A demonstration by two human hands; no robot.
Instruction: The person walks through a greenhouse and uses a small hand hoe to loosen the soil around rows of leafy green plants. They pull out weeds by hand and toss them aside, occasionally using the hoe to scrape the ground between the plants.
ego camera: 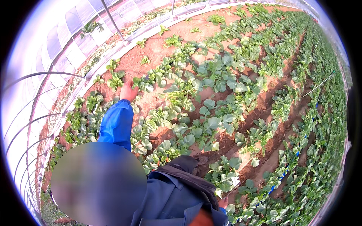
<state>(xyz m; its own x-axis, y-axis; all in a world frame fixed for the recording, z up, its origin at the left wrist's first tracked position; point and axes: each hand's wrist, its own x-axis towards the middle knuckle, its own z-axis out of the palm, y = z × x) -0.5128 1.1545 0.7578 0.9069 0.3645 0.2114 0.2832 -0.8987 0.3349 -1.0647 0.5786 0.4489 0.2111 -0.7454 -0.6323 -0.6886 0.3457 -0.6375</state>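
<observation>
My left hand [129, 91], in a blue waterproof sleeve [116, 121], reaches out to a row of leafy green plants. Its fingertips are at the edge of a small plant [143, 84]; whether they grip a leaf is hidden. Low in the view, beside my dark trousers [172, 195], my right hand [223, 202] is partly visible with a blue cuff. It appears closed on a thin hand tool [235, 183] with a pale, blade-like end, which lies against the leaves of a broad-leaved plant [223, 172].
A plastic-film greenhouse wall [56, 50] with metal hoops [45, 73] curves along the left. Reddish soil [158, 50] shows between the crop rows. Dense foliage [325, 121] fills the right, with a slanting pale stick [318, 84] and blue strips [272, 189]. A blurred patch covers the lower left.
</observation>
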